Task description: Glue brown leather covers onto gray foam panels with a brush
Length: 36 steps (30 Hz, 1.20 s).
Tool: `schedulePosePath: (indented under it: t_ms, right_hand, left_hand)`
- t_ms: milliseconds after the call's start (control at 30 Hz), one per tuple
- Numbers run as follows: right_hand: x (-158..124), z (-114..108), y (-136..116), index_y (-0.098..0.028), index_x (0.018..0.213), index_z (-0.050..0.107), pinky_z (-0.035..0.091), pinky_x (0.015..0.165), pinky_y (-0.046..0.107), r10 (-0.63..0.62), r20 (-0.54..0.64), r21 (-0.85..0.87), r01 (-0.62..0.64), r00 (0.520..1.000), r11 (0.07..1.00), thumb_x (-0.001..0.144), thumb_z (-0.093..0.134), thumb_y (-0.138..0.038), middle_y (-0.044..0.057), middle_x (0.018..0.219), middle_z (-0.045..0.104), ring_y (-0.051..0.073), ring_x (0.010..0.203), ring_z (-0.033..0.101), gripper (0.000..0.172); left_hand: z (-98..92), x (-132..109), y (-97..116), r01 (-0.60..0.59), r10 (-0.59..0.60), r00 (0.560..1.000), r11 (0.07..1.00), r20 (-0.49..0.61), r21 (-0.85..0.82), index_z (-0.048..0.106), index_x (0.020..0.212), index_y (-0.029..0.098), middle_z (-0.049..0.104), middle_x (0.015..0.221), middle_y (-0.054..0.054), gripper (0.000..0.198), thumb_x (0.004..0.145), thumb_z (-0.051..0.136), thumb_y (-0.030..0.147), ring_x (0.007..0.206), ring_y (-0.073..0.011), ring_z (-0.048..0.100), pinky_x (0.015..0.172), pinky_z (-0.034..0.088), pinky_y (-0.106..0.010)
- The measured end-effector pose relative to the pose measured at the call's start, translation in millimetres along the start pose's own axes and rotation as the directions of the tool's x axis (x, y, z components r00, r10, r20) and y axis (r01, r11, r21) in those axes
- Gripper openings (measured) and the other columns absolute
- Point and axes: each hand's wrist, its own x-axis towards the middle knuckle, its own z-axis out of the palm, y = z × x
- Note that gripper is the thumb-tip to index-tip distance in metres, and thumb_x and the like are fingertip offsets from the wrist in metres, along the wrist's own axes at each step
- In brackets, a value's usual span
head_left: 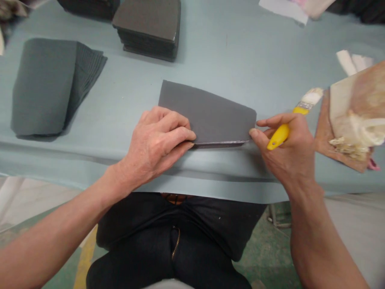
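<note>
A dark grey flat piece (216, 110), layered along its near edge, lies on the table in front of me. My left hand (164, 138) is closed on its near left part, thumb at the edge and fingers on top. My right hand (288, 148) is at its right end, with thumb and forefinger close to the near right corner. The same hand holds a yellow-handled paintbrush (279, 136), tucked under the fingers. The brush's whitish bristles point up and to the right, away from the grey piece.
A fanned stack of dark green-grey pieces (45, 86) lies at left. Behind stands a tall dark stack (147, 24), another beside it. At right are a glue-smeared board (326, 132) and white strips (345, 62). The blue-green tabletop (240, 52) ends just before my lap.
</note>
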Motion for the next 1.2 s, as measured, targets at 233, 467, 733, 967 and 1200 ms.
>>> schedulePosePath:
  t_ms: [233,467,733,967,1200]
  right_hand:
    - [4.7,-11.9,-18.7,-0.027,0.109,0.059,0.062,0.088,0.043,-0.385,-0.146,-0.042,0.383,0.911,0.923,0.091,0.084,-0.038,0.007,0.111,0.08,0.025,0.1,0.08,0.033]
    - [4.7,9.2,-45.3,-0.026,0.117,0.058,0.06,0.097,0.04,-0.63,0.085,0.027,0.63,0.772,0.776,0.09,0.087,-0.032,0.008,0.125,0.08,0.027,0.117,0.078,0.04]
    - [0.9,24.5,-44.7,-0.026,0.113,0.058,0.06,0.095,0.041,-0.64,0.167,-0.032,0.653,0.75,0.756,0.101,0.074,-0.031,0.008,0.129,0.079,0.026,0.114,0.077,0.02]
    - [-6.8,30.9,-43.5,-0.028,0.112,0.058,0.059,0.095,0.041,-0.589,0.104,-0.051,0.595,0.802,0.802,0.105,0.07,-0.041,0.005,0.114,0.08,0.024,0.107,0.077,0.018]
    - [-6.9,37.5,-39.4,-0.028,0.11,0.059,0.056,0.092,0.036,-0.592,0.021,0.061,0.59,0.806,0.805,0.101,0.077,-0.035,0.002,0.109,0.08,0.021,0.104,0.076,0.021]
  left_hand:
    - [2.2,0.1,0.2,-0.014,0.014,0.999,1.0,-0.035,-0.008,0.07,0.112,0.029,0.078,0.116,-0.003,0.017,0.113,0.055,0.038,0.101,-0.0279,0.066,0.087,0.048,-0.05]
    - [4.8,0.0,1.0,-0.018,0.017,0.997,1.0,-0.072,-0.012,0.071,0.112,0.026,0.078,0.114,-0.004,0.015,0.112,0.059,0.036,0.101,-0.0279,0.066,0.085,0.045,-0.048]
    - [5.2,-0.4,2.1,0.002,-0.003,0.998,1.0,-0.06,-0.021,0.071,0.111,0.026,0.078,0.114,-0.005,0.018,0.112,0.057,0.037,0.102,-0.0287,0.066,0.085,0.046,-0.049]
    - [6.4,-1.0,3.4,0.009,-0.011,0.997,1.0,-0.076,-0.018,0.069,0.111,0.026,0.077,0.114,-0.005,0.016,0.112,0.058,0.038,0.099,-0.0278,0.065,0.085,0.045,-0.048]
    - [4.4,-0.8,4.2,0.028,-0.03,0.998,0.999,-0.047,-0.036,0.071,0.112,0.025,0.077,0.114,-0.006,0.017,0.111,0.059,0.036,0.101,-0.027,0.067,0.089,0.045,-0.047]
